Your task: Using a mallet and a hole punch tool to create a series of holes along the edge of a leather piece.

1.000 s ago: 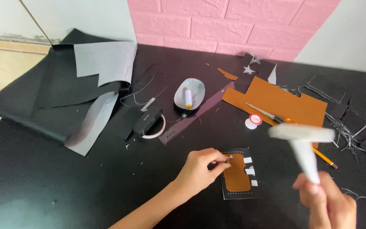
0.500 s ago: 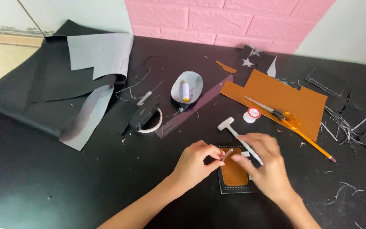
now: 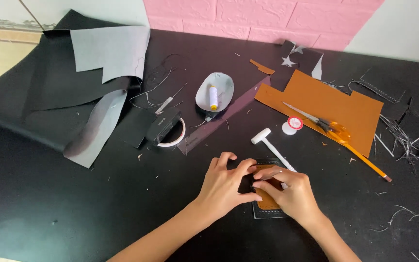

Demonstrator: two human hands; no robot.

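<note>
Two hands pinch a small stitched leather piece on a matte black surface (image 3: 49, 208).

At far left lie large curling sheets of black leather (image 3: 30, 97) with pale grey undersides; next come a roll of tape (image 3: 168, 131), a shallow grey dish (image 3: 215, 92) holding an upright spool of white thread (image 3: 213, 97), and a long dark ruler (image 3: 224, 116). The left hand (image 3: 226, 187) and right hand (image 3: 287, 191) meet over the tan-and-black leather piece (image 3: 267, 206), a small flat rectangle with stitched edges; both grips are closed on its upper end, fingertips together, its lower part showing beneath them. A white mallet (image 3: 272, 145) lies just above the right hand. Farther right lie a notched tan leather sheet (image 3: 326, 104), orange-handled scissors (image 3: 323, 125), a pencil (image 3: 369, 165) and thin black offcuts (image 3: 403, 136).
</note>
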